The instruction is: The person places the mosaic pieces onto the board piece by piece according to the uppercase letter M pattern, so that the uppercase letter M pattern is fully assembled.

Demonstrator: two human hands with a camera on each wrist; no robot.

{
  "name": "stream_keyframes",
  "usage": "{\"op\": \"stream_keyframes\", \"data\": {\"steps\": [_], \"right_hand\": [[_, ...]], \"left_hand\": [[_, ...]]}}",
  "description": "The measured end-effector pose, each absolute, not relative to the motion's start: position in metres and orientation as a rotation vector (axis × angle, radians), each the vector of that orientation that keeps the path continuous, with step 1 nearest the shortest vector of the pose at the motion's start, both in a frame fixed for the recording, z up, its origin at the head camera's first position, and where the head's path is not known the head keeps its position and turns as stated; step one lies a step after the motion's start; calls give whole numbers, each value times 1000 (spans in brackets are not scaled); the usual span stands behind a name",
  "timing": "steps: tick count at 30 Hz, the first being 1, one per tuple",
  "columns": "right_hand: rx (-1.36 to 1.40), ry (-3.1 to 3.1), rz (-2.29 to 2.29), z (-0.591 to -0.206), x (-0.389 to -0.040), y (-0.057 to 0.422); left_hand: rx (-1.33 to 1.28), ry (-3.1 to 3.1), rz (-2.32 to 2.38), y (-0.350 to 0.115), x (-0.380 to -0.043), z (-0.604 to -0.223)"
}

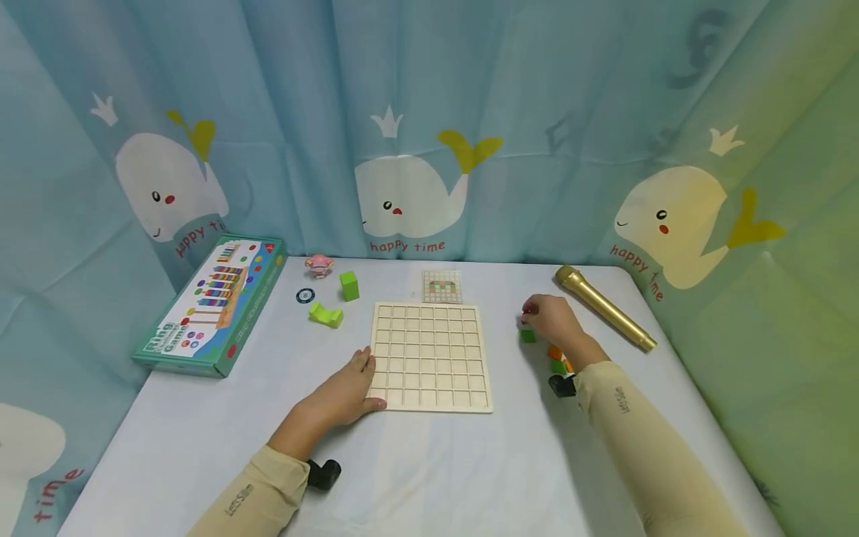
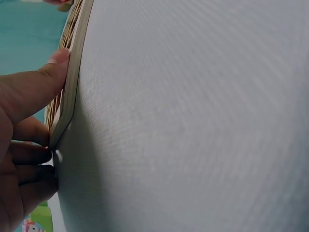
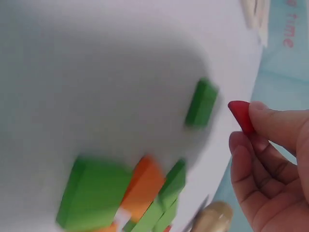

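My left hand (image 1: pixel 345 388) rests against the near left corner of a pale wooden grid board (image 1: pixel 429 358), fingers along its left side and thumb at the corner. In the left wrist view the thumb lies on the board's edge (image 2: pixel 73 82). Between thumb and fingertips, my right hand (image 1: pixel 553 321) pinches a small red block (image 3: pixel 241 115) with a slanted side. A small green block (image 3: pixel 202 104) lies on the table just below that hand. Closer to the right wrist sits a cluster with a bigger green block (image 3: pixel 94 193), an orange block (image 3: pixel 144 186) and other green pieces.
Behind the board lies a pattern card (image 1: pixel 441 286). To its left are a green block (image 1: pixel 349 286), a light green curved block (image 1: pixel 326 315), a round dark disc (image 1: pixel 305 296), a pink figurine (image 1: pixel 318 266) and a game box (image 1: pixel 211 306). A gold microphone (image 1: pixel 607 309) lies right.
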State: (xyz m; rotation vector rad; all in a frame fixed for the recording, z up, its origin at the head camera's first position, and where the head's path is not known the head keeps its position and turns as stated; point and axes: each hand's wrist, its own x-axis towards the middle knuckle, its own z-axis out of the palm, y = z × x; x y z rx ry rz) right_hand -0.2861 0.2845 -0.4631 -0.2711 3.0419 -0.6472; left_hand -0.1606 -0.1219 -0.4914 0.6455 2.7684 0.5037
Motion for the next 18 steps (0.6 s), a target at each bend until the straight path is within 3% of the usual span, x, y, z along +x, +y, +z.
{"op": "stream_keyframes", "data": {"steps": [18], "right_hand": [[-317,2899,-922,-451,-288,193]], "left_hand": [[615,2756,527,-121,-159,-489]]}}
